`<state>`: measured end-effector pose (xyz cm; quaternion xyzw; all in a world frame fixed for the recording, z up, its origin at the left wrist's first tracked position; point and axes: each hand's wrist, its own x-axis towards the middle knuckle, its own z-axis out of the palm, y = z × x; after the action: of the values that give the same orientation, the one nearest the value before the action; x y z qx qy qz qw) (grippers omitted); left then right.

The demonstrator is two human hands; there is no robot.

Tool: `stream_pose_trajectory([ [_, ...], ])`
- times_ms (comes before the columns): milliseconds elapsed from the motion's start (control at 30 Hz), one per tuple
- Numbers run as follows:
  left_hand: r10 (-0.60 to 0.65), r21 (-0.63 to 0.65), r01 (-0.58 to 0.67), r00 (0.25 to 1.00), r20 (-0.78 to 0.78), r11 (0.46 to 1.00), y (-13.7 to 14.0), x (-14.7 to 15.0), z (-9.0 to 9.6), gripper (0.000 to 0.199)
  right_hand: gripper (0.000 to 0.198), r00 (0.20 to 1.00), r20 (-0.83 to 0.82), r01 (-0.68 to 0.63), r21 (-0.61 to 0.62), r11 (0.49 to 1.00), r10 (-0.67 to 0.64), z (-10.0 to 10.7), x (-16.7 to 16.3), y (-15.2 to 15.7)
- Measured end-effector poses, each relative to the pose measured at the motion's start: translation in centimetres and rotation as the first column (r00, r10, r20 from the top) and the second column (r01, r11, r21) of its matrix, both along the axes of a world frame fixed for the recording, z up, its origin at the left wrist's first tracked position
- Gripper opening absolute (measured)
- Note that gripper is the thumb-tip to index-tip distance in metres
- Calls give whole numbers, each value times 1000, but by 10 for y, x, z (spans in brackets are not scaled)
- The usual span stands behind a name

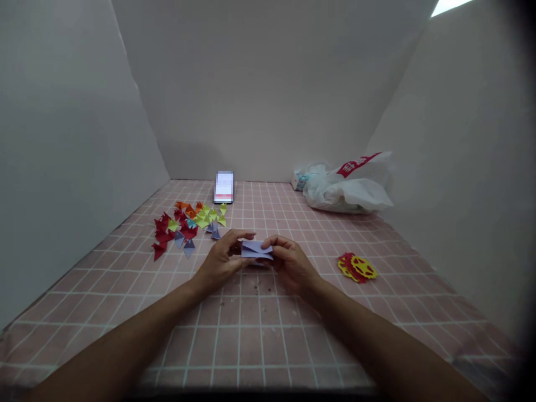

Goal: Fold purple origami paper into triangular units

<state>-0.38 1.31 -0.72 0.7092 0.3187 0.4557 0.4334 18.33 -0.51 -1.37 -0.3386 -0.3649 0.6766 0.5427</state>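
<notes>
A small folded piece of purple paper (253, 249) is held between both hands above the middle of the table. My left hand (224, 258) grips its left end, thumb below and fingers along the upper edge. At the right end, my right hand (292, 261) pinches the paper between thumb and fingers. The paper's layers stand slightly apart at the front, showing a slanted fold. Beyond my left hand lie several folded paper pieces, among them purple ones (190, 248), red ones (162, 229) and yellow-green ones (203, 219).
A phone (224, 187) with a lit screen leans near the back wall. At the back right rests a white plastic bag (352, 192) beside a tissue pack (299, 180). Red and yellow cut-out discs (363, 268) lie to the right on the pink checked tablecloth (259, 346). Walls enclose the table.
</notes>
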Motion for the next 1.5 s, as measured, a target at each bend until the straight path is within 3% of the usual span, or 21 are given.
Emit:
stream_pose_trajectory([
  [100,88,1,-88,996,-35,996,-1,0,2,8,16,998,12,-66,13,998,66,-2,-2,-3],
  [200,150,-102,-149,989,5,984,-2,1,3,11,27,994,101,-58,103,993,48,-4,-3,-5],
  [300,178,-181,-165,982,63,970,-2,1,2,14,30,973,206,45,272,961,-104,-4,-2,-6],
  [367,171,-204,-153,982,75,967,-2,2,2,15,29,952,240,93,362,927,-190,-3,-1,-5],
  [500,133,-206,-121,990,44,971,-4,3,2,14,22,910,339,67,447,892,-238,-3,0,-4],
  [733,124,-217,-111,991,49,970,-4,4,0,14,25,881,356,120,471,874,-312,-6,-2,-7],
  [867,100,-235,-75,990,95,969,-3,4,-1,16,12,885,375,71,475,877,-275,-8,-1,-5],
  [1033,134,-270,-59,954,269,961,-6,8,0,42,11,876,394,69,471,880,-280,-7,0,-5],
  [1200,144,-277,-79,964,223,958,-7,7,0,23,12,824,442,86,521,849,-354,-9,0,-6],
  [1500,206,-182,-175,964,171,968,-6,6,1,16,19,817,425,120,536,836,-390,-10,1,-6],
])
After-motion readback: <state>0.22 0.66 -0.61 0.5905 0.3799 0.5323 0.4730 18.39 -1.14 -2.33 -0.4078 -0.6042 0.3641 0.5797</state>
